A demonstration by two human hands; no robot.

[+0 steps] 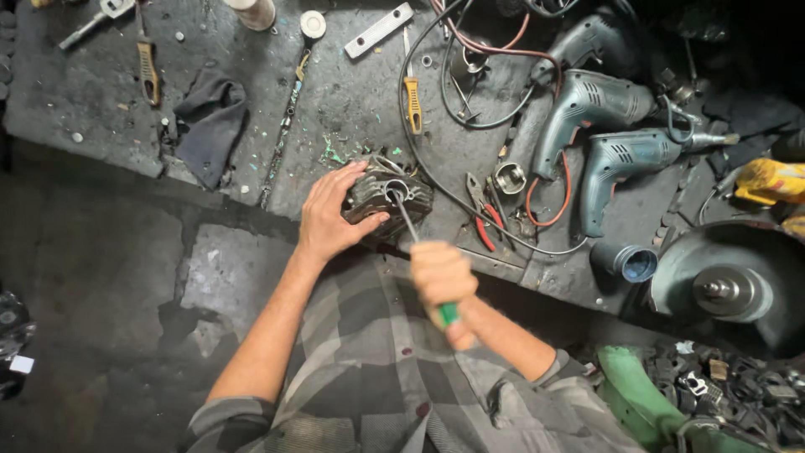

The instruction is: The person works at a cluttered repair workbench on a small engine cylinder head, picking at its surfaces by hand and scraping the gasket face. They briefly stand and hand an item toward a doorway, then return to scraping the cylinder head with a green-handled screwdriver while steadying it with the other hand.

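Here, motor housing (pixel 387 197) under left fingers (pixel 356 172)

The motor housing (pixel 387 197) sits on the surface (pixel 84 101) at its near edge. Pliers (pixel 484 214) lie just right of it, and two drills (pixel 612 134) lie farther right, side by side. A cloth (pixel 210 122) lies to its left, a screwdriver (pixel 412 101) behind it.

Grimy dark workbench (pixel 92 101), stained concrete floor (pixel 92 335), dim light

Grimy motor housing (pixel 387 195) on bench, screwdriver (pixel 411 231) inserted.
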